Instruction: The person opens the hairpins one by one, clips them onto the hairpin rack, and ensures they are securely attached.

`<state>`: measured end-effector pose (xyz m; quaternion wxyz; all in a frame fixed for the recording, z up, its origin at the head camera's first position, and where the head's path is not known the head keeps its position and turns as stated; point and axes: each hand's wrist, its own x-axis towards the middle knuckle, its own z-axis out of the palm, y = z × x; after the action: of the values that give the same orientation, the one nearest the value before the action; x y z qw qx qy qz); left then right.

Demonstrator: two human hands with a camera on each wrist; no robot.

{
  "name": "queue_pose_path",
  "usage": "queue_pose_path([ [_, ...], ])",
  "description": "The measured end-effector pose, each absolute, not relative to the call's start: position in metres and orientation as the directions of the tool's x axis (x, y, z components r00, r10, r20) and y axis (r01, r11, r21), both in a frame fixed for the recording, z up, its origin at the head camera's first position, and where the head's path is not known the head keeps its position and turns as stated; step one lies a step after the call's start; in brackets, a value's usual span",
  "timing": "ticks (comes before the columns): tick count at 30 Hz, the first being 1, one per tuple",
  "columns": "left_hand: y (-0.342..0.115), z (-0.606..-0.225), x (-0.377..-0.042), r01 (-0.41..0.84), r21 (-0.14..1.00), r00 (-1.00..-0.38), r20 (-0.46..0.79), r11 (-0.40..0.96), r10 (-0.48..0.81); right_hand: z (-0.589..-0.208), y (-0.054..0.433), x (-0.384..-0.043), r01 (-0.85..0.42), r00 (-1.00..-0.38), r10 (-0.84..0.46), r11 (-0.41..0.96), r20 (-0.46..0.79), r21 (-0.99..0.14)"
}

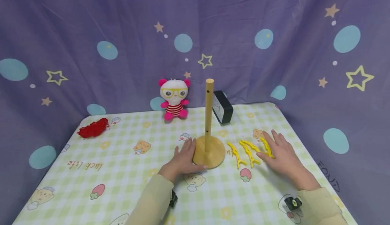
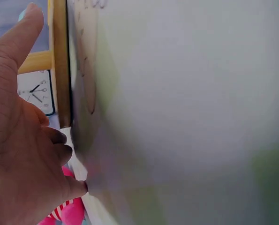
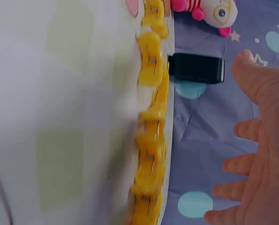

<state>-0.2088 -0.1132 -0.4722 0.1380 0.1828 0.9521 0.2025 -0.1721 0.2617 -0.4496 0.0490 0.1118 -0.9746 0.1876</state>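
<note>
A wooden stand, a round base with an upright pole, is on the table in the head view. My left hand lies flat at the base's left edge, fingers extended and thumb along its near side. In the left wrist view the left hand is beside the wooden base. Yellow plastic pieces, which look like clips with small metal springs, lie in branching rows right of the stand. My right hand is over their right end, fingers spread. In the right wrist view no yellow clip is between its fingers.
A plush panda with pink ears sits at the back of the table. Behind the pole stands a black-cased clock. Red yarn-like strands lie at the back left. Purple curtains enclose the checked tablecloth.
</note>
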Motion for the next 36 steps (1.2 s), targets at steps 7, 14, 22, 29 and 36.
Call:
queue_pose_path([
  [7,-0.111,-0.473,-0.21,0.288,0.411,-0.891,-0.216,0.865,0.4,-0.454,0.285,-0.167,-0.214,-0.976,-0.178,0.902,0.129,-0.376],
  [14,-0.112,-0.473,-0.211,0.284,0.413,-0.89,-0.224,0.866,0.398,-0.46,0.308,-0.16,-0.19,-0.981,-0.161,0.909,0.108,-0.372],
  [22,-0.111,-0.476,-0.213,0.268,0.408,-0.895,-0.23,0.873,0.382,-0.465,0.329,-0.157,-0.109,-0.993,-0.118,0.931,-0.002,-0.349],
  [29,-0.11,-0.475,-0.213,0.264,0.401,-0.893,-0.242,0.877,0.38,-0.468,0.339,-0.16,-0.004,-0.995,-0.035,0.953,-0.096,-0.304],
  [36,-0.11,-0.472,-0.21,0.255,0.414,-0.893,-0.246,0.874,0.377,-0.468,0.345,-0.161,-0.02,-0.996,-0.047,0.951,-0.08,-0.309],
])
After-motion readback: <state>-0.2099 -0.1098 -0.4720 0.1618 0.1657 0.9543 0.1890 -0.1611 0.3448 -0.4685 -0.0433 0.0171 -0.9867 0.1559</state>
